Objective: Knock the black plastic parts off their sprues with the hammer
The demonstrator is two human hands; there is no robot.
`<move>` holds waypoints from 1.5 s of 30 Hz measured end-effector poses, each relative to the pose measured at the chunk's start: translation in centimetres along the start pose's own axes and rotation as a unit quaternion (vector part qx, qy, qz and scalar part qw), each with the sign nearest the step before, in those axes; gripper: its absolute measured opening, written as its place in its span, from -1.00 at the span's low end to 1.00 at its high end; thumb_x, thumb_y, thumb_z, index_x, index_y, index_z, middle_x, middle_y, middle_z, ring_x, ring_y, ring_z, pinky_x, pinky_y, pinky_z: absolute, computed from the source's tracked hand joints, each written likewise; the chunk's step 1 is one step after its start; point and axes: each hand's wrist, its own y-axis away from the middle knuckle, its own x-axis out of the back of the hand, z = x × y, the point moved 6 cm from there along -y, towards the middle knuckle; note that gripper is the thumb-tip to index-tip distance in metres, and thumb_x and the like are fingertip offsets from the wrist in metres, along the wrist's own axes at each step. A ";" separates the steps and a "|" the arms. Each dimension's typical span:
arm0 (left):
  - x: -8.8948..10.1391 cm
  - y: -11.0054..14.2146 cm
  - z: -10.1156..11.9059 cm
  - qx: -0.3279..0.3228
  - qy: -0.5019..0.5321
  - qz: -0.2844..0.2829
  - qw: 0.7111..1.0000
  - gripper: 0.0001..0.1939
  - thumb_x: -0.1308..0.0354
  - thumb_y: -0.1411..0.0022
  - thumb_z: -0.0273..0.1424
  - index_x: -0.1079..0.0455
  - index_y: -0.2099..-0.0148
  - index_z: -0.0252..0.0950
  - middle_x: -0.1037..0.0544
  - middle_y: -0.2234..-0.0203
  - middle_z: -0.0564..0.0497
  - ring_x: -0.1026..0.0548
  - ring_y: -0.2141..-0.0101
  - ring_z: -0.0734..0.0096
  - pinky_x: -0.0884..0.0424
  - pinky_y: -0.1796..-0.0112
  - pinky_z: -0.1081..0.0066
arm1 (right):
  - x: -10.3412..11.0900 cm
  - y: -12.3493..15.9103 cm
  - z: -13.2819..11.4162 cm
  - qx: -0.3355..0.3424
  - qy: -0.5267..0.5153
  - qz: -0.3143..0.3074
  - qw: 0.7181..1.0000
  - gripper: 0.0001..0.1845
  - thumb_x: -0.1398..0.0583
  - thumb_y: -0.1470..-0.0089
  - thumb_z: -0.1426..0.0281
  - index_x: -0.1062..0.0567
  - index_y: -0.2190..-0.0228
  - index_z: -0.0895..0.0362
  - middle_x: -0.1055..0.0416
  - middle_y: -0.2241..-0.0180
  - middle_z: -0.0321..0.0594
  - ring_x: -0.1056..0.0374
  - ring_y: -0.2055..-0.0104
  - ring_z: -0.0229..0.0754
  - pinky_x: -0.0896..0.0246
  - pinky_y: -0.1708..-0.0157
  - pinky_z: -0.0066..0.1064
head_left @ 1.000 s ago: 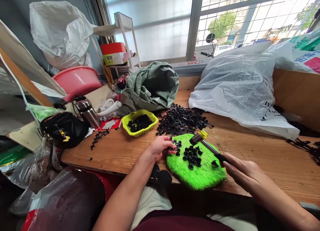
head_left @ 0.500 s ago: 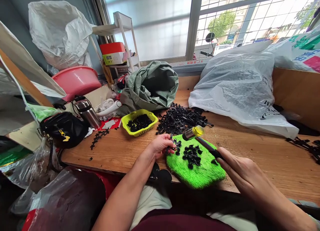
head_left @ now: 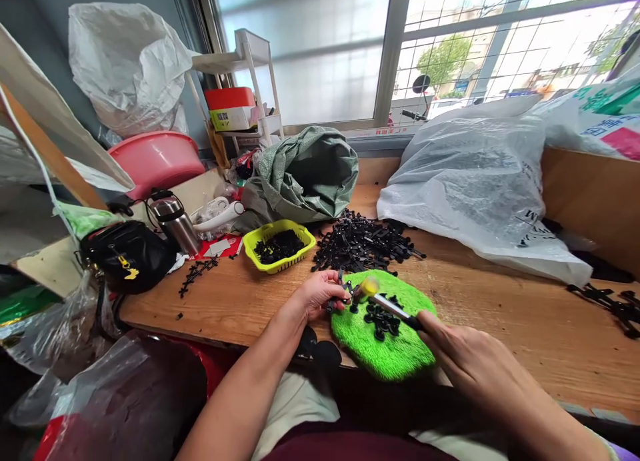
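At a wooden workbench, a person leans both bare forearms over a bright green shaggy fabric mat lying near the bench's front edge. The left hand is closed in a narrow pinch on a small black plastic piece, held at the mat's left edge; most of the piece is hidden by the fingers, so its exact shape cannot be told. The right hand is wrapped firmly around the dark handle of a small yellow-headed mallet.

The mallet's long axis runs diagonally across the mat, from the right hand up and to the left. This puts its blurred head just beside the held piece, to the right of the left fingers. Whether the two touch cannot be told. The left hand is around the piece, while the right hand stays well to its right, with only the mallet reaching across.

A cluster of loose black plastic pieces lies on the mat beneath the handle. Beyond the mat, a heap of black plastic parts sits on the bench, beside a yellow plastic basket filled with more.
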 end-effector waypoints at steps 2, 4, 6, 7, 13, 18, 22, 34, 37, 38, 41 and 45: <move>0.1 0.0 0.0 -0.003 -0.006 0.001 1.000 -0.73 -0.28 0.20 -0.63 -0.23 0.49 -0.34 -0.42 0.65 0.13 -0.34 0.69 0.67 -0.22 0.64 0.65 | -0.2 -0.1 0.0 -0.001 -0.001 -0.004 1.000 -0.71 0.13 -0.24 0.34 -0.34 0.36 0.04 -0.36 0.63 -0.24 -0.36 0.59 -0.06 -0.02 0.60 -0.35; 0.2 0.2 0.0 -0.001 -0.010 0.008 1.000 -0.72 -0.30 0.20 -0.62 -0.24 0.47 -0.34 -0.43 0.64 0.13 -0.34 0.69 0.67 -0.19 0.63 0.64 | -0.4 -0.2 0.0 0.000 -0.004 -0.012 1.000 -0.74 0.10 -0.20 0.36 -0.36 0.38 0.04 -0.35 0.65 -0.25 -0.35 0.62 -0.07 -0.02 0.63 -0.36; 0.5 0.7 0.1 -0.002 -0.007 0.021 1.000 -0.69 -0.32 0.21 -0.61 -0.28 0.41 -0.34 -0.42 0.64 0.15 -0.33 0.69 0.66 -0.15 0.63 0.64 | -0.1 -0.2 0.1 -0.003 -0.012 -0.010 1.000 -0.74 0.08 -0.18 0.35 -0.38 0.40 0.03 -0.37 0.65 -0.25 -0.36 0.62 -0.06 -0.05 0.63 -0.36; 0.8 1.0 0.3 -0.010 -0.001 0.033 0.999 -0.67 -0.33 0.20 -0.60 -0.30 0.36 -0.33 -0.43 0.64 0.16 -0.32 0.68 0.67 -0.14 0.62 0.64 | 0.2 -0.1 0.2 -0.007 -0.019 -0.003 1.000 -0.72 0.08 -0.20 0.32 -0.39 0.39 0.03 -0.39 0.64 -0.24 -0.38 0.60 -0.05 -0.09 0.62 -0.35; 1.5 3.4 0.5 -0.096 -0.060 0.065 0.991 -0.83 -0.30 -0.02 -0.37 -0.51 0.35 -0.39 -0.50 0.58 0.08 -0.32 0.58 0.64 -0.17 0.53 0.61 | 3.6 1.1 1.6 -0.051 -0.117 0.058 0.990 -0.59 0.12 -0.28 0.10 -0.39 0.31 0.04 -0.47 0.55 -0.23 -0.40 0.56 -0.10 -0.24 0.58 -0.37; 0.0 4.1 -0.5 -0.138 -0.195 0.036 0.970 -0.76 -0.23 -0.09 -0.32 -0.61 0.30 -0.39 -0.63 0.42 -0.07 -0.48 0.43 0.40 -0.32 0.42 0.50 | 3.4 3.0 3.5 -0.090 -0.187 0.080 0.975 -0.53 0.03 -0.20 -0.04 -0.45 0.41 0.01 -0.45 0.58 -0.25 -0.40 0.55 -0.08 -0.22 0.60 -0.37; -0.6 4.0 -0.8 -0.176 -0.247 0.045 0.952 -0.69 -0.18 -0.12 -0.26 -0.59 0.18 -0.35 -0.63 0.24 -0.11 -0.55 0.26 0.25 -0.40 0.28 0.42 | 1.8 4.1 4.8 -0.126 -0.196 0.053 0.971 -0.53 0.02 -0.21 -0.01 -0.50 0.27 0.05 -0.45 0.57 -0.27 -0.37 0.56 -0.11 -0.20 0.57 -0.36; -1.4 5.4 1.0 -0.203 -0.415 0.095 0.882 -0.74 -0.13 -0.19 -0.25 -0.59 0.18 -0.20 -0.63 0.26 -0.02 -0.58 0.29 0.28 -0.35 0.34 0.44 | 3.4 2.7 2.0 -0.066 -0.160 0.048 0.984 -0.61 0.04 -0.26 0.10 -0.46 0.30 0.04 -0.52 0.48 -0.25 -0.46 0.47 -0.08 -0.24 0.55 -0.39; -2.0 6.3 1.8 -0.227 -0.475 0.104 0.844 -0.75 -0.10 -0.23 -0.27 -0.60 0.19 -0.16 -0.64 0.30 0.00 -0.58 0.31 0.30 -0.30 0.35 0.44 | 2.9 2.4 1.0 -0.033 -0.093 0.035 0.995 -0.67 0.07 -0.29 0.21 -0.42 0.20 0.05 -0.49 0.51 -0.26 -0.44 0.52 -0.09 -0.19 0.59 -0.38; -2.2 6.5 2.0 -0.233 -0.492 0.106 0.832 -0.75 -0.09 -0.24 -0.27 -0.60 0.19 -0.15 -0.65 0.31 -0.01 -0.57 0.32 0.30 -0.29 0.36 0.44 | 2.6 2.3 0.8 -0.023 -0.072 0.023 0.997 -0.69 0.06 -0.28 0.21 -0.42 0.23 0.05 -0.46 0.57 -0.28 -0.40 0.58 -0.09 -0.15 0.63 -0.37; -2.5 6.8 2.1 -0.240 -0.532 0.112 0.804 -0.73 -0.07 -0.26 -0.27 -0.60 0.19 -0.15 -0.65 0.34 -0.03 -0.56 0.33 0.30 -0.25 0.37 0.44 | 2.2 2.1 0.4 -0.005 -0.051 0.008 0.999 -0.68 0.07 -0.26 0.19 -0.40 0.32 0.02 -0.39 0.64 -0.31 -0.35 0.63 -0.09 -0.08 0.65 -0.36; -2.6 6.8 2.1 -0.236 -0.551 0.116 0.792 -0.72 -0.05 -0.27 -0.26 -0.59 0.18 -0.14 -0.65 0.33 -0.04 -0.55 0.33 0.31 -0.23 0.37 0.45 | 2.7 1.6 0.9 -0.031 -0.058 0.047 0.997 -0.65 0.16 -0.30 0.25 -0.37 0.30 0.03 -0.43 0.56 -0.24 -0.38 0.56 -0.10 -0.12 0.56 -0.35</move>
